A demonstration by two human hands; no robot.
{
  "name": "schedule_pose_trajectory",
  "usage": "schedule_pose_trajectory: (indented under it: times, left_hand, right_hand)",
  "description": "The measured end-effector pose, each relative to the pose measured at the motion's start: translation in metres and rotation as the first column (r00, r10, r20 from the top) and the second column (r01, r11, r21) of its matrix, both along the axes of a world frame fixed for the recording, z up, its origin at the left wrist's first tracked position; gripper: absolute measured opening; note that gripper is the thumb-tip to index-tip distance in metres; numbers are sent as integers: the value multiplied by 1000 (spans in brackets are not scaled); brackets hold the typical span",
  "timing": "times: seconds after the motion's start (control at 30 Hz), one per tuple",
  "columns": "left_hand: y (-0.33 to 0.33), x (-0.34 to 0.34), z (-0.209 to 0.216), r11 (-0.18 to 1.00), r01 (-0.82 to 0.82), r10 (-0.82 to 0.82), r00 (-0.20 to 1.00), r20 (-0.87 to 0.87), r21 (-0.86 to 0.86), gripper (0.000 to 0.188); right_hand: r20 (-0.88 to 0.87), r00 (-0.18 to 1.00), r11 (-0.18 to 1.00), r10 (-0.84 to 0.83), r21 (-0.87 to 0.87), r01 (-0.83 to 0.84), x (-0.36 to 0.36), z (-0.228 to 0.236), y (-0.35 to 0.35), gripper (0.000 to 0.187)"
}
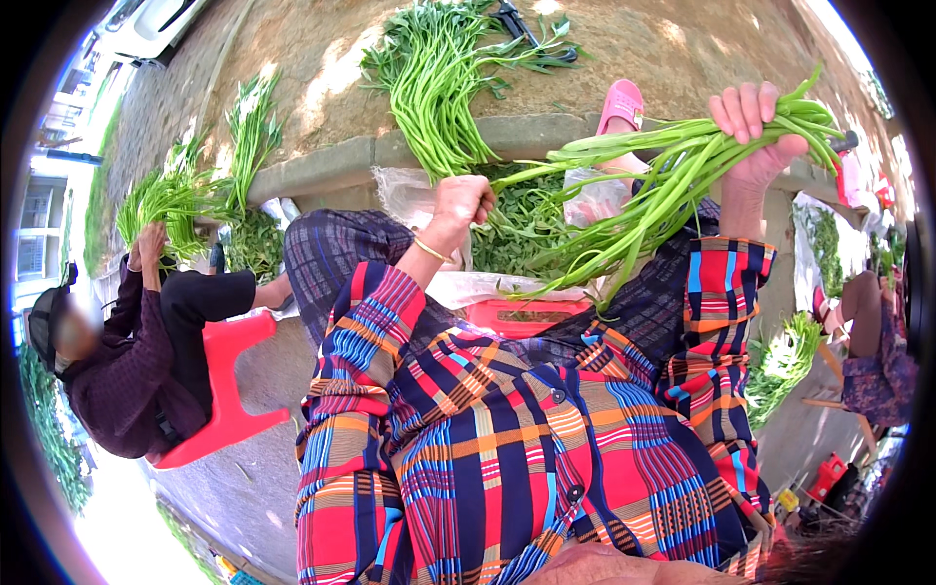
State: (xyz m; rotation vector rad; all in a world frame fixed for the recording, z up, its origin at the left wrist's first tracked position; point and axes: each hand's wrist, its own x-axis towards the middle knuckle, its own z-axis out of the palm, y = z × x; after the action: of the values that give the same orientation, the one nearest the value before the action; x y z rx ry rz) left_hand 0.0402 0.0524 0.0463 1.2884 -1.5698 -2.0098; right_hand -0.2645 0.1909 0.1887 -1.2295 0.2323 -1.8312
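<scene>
My right hand (756, 132) is raised at the upper right, its fingers wrapped round a bunch of water spinach (673, 175). The long green stems trail down and leftward over my lap. My left hand (463, 203) is closed in a pinch at the far end of a single stem that stretches across from that bunch. Below and between my hands, loose leaves (522, 229) fill a container lined with whitish plastic sheeting (468, 290). Just beyond my left hand, a larger pile of long stems (439, 97) lies over the stone curb.
A person in dark clothes (122, 361) sits on a red plastic stool (229, 390) at left, holding greens (166, 210). Another person's leg (863, 312) shows at far right near more greens (785, 366). A pink clog (621, 105) rests by the curb (322, 168).
</scene>
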Motion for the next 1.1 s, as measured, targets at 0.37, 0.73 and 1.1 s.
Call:
schedule_pose_trajectory:
  times: [0.37, 0.73, 1.1]
  left_hand:
    - [4, 0, -42, 352, 297, 29, 944, 328, -887, 13]
    - [7, 27, -48, 448, 829, -583, 555, 593, -336, 22]
    - [3, 32, -24, 381, 856, -352, 484, 801, -350, 31]
  right_hand:
    - [45, 998, 999, -43, 14, 42, 7, 1, -2, 44]
    - [87, 996, 998, -8, -59, 13, -7, -2, 6, 44]
    - [90, 995, 998, -35, -48, 39, -10, -4, 8, 44]
